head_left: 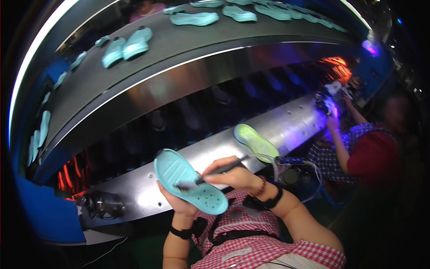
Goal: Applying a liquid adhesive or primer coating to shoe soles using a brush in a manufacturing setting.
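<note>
My left hand [178, 201] grips a teal shoe sole [172, 167] from below, its inner face turned up. Ridges cross one end of the sole, and small holes dot the other. In my right hand [236, 175] is a dark-handled brush [187, 184], held like a pen, with its bristles against the middle of the sole. Beyond my right hand, a yellow-green sole with a teal rim [256, 141] lies on the metal ledge [143, 190]. Some fingers of my left hand are hidden under the sole.
Above the ledge runs a dark conveyor belt [179, 42] carrying several teal soles [194, 18]. Orange glow shows at both ends of the lower opening. A dark cylindrical device [105, 205] stands at left; a co-worker [376, 152] sits at right, handling a shoe part under violet light.
</note>
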Action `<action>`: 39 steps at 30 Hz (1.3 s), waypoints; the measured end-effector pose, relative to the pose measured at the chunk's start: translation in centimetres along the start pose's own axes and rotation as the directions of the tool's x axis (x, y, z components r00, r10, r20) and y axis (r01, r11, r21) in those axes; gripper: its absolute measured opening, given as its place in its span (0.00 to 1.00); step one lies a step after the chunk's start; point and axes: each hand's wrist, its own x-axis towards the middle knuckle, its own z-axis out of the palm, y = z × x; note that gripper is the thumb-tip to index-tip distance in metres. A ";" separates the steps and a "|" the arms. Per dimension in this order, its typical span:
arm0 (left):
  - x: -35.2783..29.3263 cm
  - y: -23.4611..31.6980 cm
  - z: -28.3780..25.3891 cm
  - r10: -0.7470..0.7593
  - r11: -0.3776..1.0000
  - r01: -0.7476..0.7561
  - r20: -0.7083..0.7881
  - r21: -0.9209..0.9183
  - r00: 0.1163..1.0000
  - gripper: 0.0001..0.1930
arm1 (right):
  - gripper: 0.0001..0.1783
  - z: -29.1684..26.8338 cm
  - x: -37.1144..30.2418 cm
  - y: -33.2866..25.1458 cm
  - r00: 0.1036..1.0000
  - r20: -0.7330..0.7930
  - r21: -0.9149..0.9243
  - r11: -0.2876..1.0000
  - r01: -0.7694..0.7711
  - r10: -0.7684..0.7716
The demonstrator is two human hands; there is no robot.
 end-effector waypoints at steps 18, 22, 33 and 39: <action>2.1 1.9 0.8 0.281 0.959 -0.283 0.110 -0.006 0.953 0.42 | 0.11 -0.4 -1.0 -0.4 1.000 0.021 -0.078 0.997 0.010 -0.008; 1.8 2.9 1.2 0.353 0.936 -0.352 0.134 -0.025 0.926 0.43 | 0.11 -0.8 -2.1 -0.9 0.930 0.303 -0.106 0.963 0.249 -0.207; 2.3 3.7 0.7 0.340 0.935 -0.353 0.204 0.032 0.918 0.43 | 0.10 -1.9 -1.8 -0.9 0.969 0.237 0.211 0.977 0.013 -0.065; 2.2 3.8 0.7 0.352 0.926 -0.370 0.179 0.079 0.919 0.44 | 0.11 -1.1 -2.1 -0.9 0.974 0.224 0.015 1.000 0.023 -0.026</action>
